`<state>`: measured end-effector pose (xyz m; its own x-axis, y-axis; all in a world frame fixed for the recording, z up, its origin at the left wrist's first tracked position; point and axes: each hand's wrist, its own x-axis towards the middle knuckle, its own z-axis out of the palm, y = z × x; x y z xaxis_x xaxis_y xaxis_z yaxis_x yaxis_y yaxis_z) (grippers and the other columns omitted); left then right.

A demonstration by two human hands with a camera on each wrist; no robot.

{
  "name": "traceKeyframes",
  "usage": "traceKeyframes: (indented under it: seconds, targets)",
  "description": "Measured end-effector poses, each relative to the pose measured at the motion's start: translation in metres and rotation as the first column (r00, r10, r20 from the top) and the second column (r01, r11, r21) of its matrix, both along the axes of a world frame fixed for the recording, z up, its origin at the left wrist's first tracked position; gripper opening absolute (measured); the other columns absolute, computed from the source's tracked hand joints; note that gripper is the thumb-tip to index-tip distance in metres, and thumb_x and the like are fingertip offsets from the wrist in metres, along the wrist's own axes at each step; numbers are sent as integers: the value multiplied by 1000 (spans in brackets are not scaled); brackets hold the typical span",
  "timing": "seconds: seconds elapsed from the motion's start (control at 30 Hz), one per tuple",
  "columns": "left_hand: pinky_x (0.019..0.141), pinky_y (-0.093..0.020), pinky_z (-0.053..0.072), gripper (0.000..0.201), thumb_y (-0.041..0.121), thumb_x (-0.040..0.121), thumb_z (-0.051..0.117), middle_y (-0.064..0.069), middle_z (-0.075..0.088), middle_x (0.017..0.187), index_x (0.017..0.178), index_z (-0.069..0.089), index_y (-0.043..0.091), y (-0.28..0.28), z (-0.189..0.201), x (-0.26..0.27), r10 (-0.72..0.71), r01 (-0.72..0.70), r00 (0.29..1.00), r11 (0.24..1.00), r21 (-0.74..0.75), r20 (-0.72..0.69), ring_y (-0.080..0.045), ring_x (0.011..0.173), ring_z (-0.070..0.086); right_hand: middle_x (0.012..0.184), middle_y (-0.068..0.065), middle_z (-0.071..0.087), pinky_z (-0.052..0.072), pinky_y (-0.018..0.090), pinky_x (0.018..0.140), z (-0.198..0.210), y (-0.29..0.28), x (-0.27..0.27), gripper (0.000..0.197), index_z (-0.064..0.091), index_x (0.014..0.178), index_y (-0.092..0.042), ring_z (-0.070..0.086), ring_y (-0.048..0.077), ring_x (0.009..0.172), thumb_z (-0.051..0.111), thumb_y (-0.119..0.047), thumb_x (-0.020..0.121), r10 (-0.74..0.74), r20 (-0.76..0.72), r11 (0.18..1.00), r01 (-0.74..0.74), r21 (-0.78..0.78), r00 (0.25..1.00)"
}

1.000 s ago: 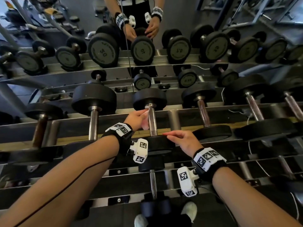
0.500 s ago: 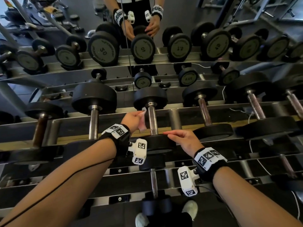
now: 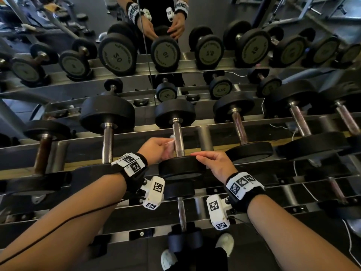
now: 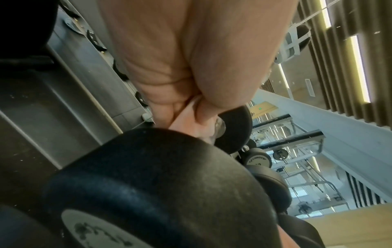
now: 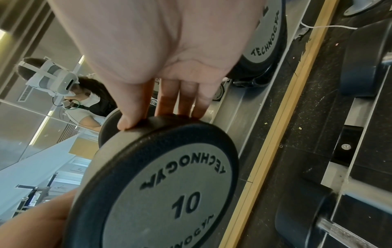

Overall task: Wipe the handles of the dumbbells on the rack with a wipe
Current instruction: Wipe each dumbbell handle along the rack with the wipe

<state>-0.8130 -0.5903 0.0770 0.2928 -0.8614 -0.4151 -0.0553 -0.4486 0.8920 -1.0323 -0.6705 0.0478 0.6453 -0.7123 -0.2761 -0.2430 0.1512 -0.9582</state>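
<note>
A black dumbbell marked 10 (image 5: 165,193) lies on the rack's upper tier, its steel handle (image 3: 178,132) running away from me. My left hand (image 3: 156,148) pinches a pale pink wipe (image 3: 170,146) and holds it against the left side of the handle, low down near the front head (image 3: 181,169). In the left wrist view the wipe (image 4: 186,117) is bunched between thumb and fingers, just behind that head (image 4: 159,176). My right hand (image 3: 213,161) rests on the front head's rim, its fingers (image 5: 182,104) straight.
More dumbbells lie close on both sides, with handles at left (image 3: 107,139) and right (image 3: 239,130). A lower tier holds a small dumbbell (image 3: 182,212) under my wrists. A mirror (image 3: 166,51) behind the rack doubles everything. A white cable (image 3: 297,169) hangs at the right.
My left hand has slid the wipe down the handle toward the front head. The right hand has stayed on the head's rim.
</note>
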Motion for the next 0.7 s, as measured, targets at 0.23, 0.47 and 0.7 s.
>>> traceKeyframes:
  seconds: [0.23,0.47,0.7]
  targets:
    - [106,-33,44,31,30,104,48,-7,71,112,125,67,19,3,-16,-19,23,-22,991,1000,-7,129,-24,110,63,106,-15,74,49,14,90,-10,19,-1,23,76,103,-39,66,2,106,62,-22,96,-74,93,992,83,-97,993]
    - [85,-27,51,31,13,103,47,-13,66,116,129,61,5,9,-6,-8,73,-68,995,995,72,-66,-22,100,64,111,-17,72,46,16,92,-12,23,0,29,74,99,-49,63,4,111,60,-24,97,-95,85,988,104,-110,992]
    - [75,-32,52,23,11,103,48,-15,66,84,99,70,6,-13,-5,-7,219,-210,963,975,71,-156,-23,74,61,111,-17,72,50,24,96,-13,21,-2,26,74,102,-47,63,4,109,61,-26,97,-91,75,993,97,-72,993]
